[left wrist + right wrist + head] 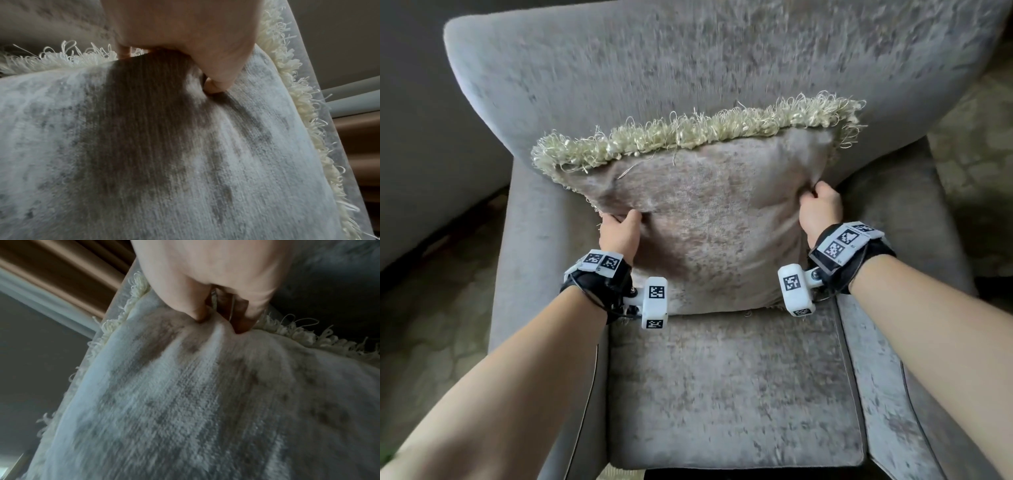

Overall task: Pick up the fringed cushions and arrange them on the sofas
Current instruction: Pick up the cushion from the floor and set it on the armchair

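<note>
- My left hand (619, 233) grips the left edge of the fringed cushion (709, 219): thumb on the front face, fingers tucked behind out of view. The left wrist view shows the thumb (216, 81) digging a dent into the fabric.
- Cushion stands on the seat (732, 394) of the grey sofa (688, 68), upright, top leaning toward the backrest, bottom edge near the seat's rear edge, a bit right of centre.
- My right hand (820, 209) pinches the right edge, fingers (240, 318) curled into the fabric, which puckers.
- Step, I'd say: seating it. Push the base back into the rear corner of the seat, keep both sides level so the fringe (688, 133) runs straight across the top.
- Grip the fabric, not the fringe; loose loops could snag.
- Ease both hands off together, or it may tip forward.
</note>
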Demonstrator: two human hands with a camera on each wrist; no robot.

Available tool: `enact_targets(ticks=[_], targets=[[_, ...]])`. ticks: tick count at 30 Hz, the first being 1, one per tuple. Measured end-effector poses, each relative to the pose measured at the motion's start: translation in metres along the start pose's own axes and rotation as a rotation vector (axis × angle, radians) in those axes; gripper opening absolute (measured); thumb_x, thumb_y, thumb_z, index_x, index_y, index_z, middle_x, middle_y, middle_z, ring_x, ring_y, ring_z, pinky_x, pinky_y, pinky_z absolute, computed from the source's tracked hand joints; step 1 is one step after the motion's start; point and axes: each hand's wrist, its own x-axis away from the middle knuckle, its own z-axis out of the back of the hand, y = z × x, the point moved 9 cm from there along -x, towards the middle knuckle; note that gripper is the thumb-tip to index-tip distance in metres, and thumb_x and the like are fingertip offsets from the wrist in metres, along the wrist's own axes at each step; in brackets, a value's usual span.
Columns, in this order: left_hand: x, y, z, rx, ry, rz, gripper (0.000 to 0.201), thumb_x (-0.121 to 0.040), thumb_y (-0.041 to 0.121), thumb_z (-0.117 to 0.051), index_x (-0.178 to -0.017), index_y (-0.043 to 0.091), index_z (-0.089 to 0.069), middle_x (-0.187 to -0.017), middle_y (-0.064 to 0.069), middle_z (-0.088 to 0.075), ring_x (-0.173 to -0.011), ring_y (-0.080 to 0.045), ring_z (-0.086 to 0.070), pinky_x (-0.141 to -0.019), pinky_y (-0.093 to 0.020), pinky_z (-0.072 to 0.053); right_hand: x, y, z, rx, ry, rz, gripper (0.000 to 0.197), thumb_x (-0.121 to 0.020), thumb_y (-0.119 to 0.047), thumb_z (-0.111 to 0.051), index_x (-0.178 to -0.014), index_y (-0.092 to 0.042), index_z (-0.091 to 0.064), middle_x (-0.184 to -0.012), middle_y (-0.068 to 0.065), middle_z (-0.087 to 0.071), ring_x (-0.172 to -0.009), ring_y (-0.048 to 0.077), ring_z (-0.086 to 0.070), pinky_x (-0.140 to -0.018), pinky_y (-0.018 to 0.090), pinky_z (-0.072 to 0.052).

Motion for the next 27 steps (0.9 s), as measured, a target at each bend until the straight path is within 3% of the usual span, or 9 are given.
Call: enact_targets(ticks=[3,7,9,12,15,18,21,24,27], targets=[[0.0,0.0,0.002,-0.025,0.028,-0.009,0.07,-0.057,0.05,-0.05,-0.11,0.005,-0.055,-0.114,-0.02,-0.064,-0.11,-0.038,-0.06,-0.1,-0.047,-0.047,0.01,-0.008,0.003,0.006,-0.008,0.058,0.037,-0.095,-0.014,-0.045,-0.13,-0.004,-0.054,-0.132,0.021,-0.059,-0.119,0.037,-0.054,-0.098,0.034,-0.041],[0.023,0.016,0.023,-0.061,0.21,-0.097,0.076,-0.072,0.033,-0.06,-0.142,0.011,-0.038,-0.137,-0.022,-0.046,-0.127,-0.038,-0.044,-0.111,-0.043,-0.034,0.045,-0.025,0.007,0.051,-0.012,0.254,0.071,-0.095,-0.014,-0.052,-0.157,-0.018,-0.018,-0.162,0.015,-0.019,-0.15,0.027,-0.02,-0.122,0.034,-0.017],[0.046,0.035,0.034,-0.042,0.336,-0.298,0.076,-0.079,0.016,-0.061,-0.148,0.011,-0.03,-0.145,-0.02,-0.034,-0.136,-0.034,-0.033,-0.116,-0.036,-0.022,0.076,-0.047,0.002,0.169,0.028,0.549,0.07,-0.092,-0.014,-0.056,-0.156,-0.021,-0.026,-0.165,0.015,-0.012,-0.152,0.03,-0.012,-0.124,0.042,-0.015],[0.09,0.063,0.023,-0.111,0.355,-0.689,0.065,-0.078,0.011,-0.058,-0.141,0.013,-0.043,-0.146,-0.018,-0.032,-0.138,-0.028,-0.031,-0.118,-0.033,-0.021,0.12,-0.07,-0.04,0.394,-0.056,0.924,0.066,-0.091,-0.017,-0.058,-0.153,-0.023,-0.034,-0.165,0.014,-0.014,-0.152,0.035,-0.014,-0.123,0.052,-0.015],[0.111,0.066,-0.028,-0.533,0.202,-0.94,0.067,-0.078,0.025,-0.056,-0.144,0.026,-0.045,-0.156,-0.014,-0.029,-0.146,-0.032,-0.024,-0.119,-0.051,-0.02,0.143,-0.076,-0.087,0.69,-0.132,1.122,0.068,-0.092,-0.024,-0.056,-0.155,-0.025,-0.029,-0.165,0.011,-0.015,-0.152,0.033,-0.011,-0.123,0.054,-0.006],[0.088,0.051,-0.056,-0.857,0.061,-0.951,0.069,-0.09,0.048,-0.045,-0.153,0.038,-0.021,-0.165,-0.003,-0.008,-0.153,-0.026,-0.003,-0.119,-0.06,-0.004,0.119,-0.067,-0.103,0.917,-0.13,1.156,0.068,-0.096,-0.039,-0.051,-0.156,-0.029,-0.022,-0.167,0.002,-0.011,-0.154,0.026,-0.009,-0.124,0.049,-0.005],[0.056,0.057,-0.054,-1.067,0.043,-1.038,0.066,-0.095,0.062,-0.027,-0.154,0.039,-0.008,-0.166,0.002,-0.001,-0.153,-0.02,0.0,-0.12,-0.06,-0.006,0.083,-0.062,-0.093,1.019,-0.13,1.178,0.068,-0.1,-0.047,-0.042,-0.158,-0.027,-0.012,-0.167,-0.001,-0.007,-0.154,0.02,-0.007,-0.124,0.042,-0.002],[0.006,0.043,-0.004,-1.027,0.154,-0.721,0.068,-0.095,0.064,-0.02,-0.155,0.036,-0.005,-0.165,-0.001,0.006,-0.153,-0.025,0.006,-0.121,-0.056,0.002,0.061,-0.056,-0.065,1.005,-0.073,1.097,0.065,-0.101,-0.045,-0.04,-0.158,-0.029,-0.013,-0.167,0.0,-0.007,-0.154,0.02,-0.007,-0.123,0.047,0.0],[-0.02,-0.014,0.064,-0.76,0.199,-0.272,0.066,-0.1,0.051,-0.025,-0.157,0.022,-0.009,-0.164,-0.013,0.005,-0.152,-0.033,0.003,-0.121,-0.054,-0.004,0.035,-0.019,-0.009,0.713,0.105,0.692,0.064,-0.099,-0.041,-0.038,-0.158,-0.025,-0.018,-0.167,0.008,-0.007,-0.153,0.033,-0.009,-0.121,0.057,-0.01]])
